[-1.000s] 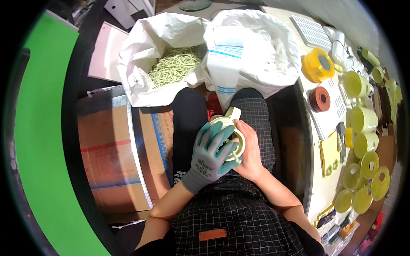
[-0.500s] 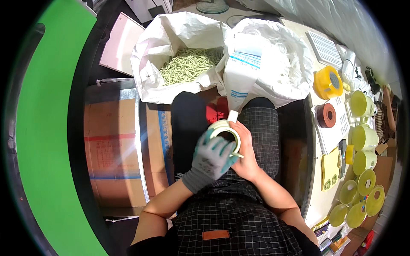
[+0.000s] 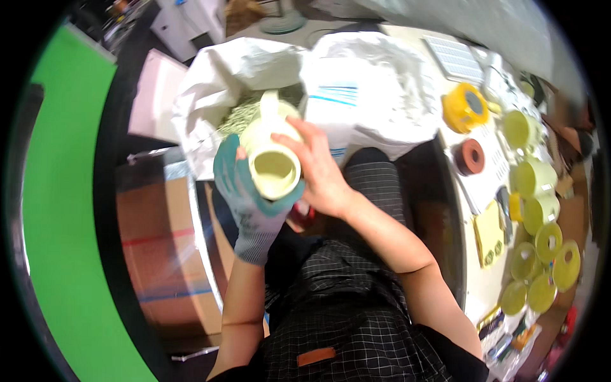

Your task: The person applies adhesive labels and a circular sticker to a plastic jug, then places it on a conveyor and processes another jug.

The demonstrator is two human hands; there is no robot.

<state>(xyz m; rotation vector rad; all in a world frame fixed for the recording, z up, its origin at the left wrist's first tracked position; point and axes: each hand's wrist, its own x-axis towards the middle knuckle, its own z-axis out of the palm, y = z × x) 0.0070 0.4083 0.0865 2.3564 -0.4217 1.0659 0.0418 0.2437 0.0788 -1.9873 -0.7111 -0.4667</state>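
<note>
Between my two hands is a pale yellow-green hollow plastic part with a round open end facing me and a narrow tab at its far end. My left hand, in a grey glove with teal palm and fingers, cups it from the left and below. My bare right hand grips it from the right, fingers over its upper side. The part is over the near edge of a white sack holding many thin pale-green pieces. It hides some of those pieces.
A second white sack holds translucent white rings. On the right-hand table are a yellow tape roll, a brown roll, yellow-green cups and discs. Cardboard boxes and a long green surface lie left.
Both hands have lifted the plastic part from above my lap, forward and left, to the left sack. It is turned, its tab now pointing away. The whole view has shifted slightly.
</note>
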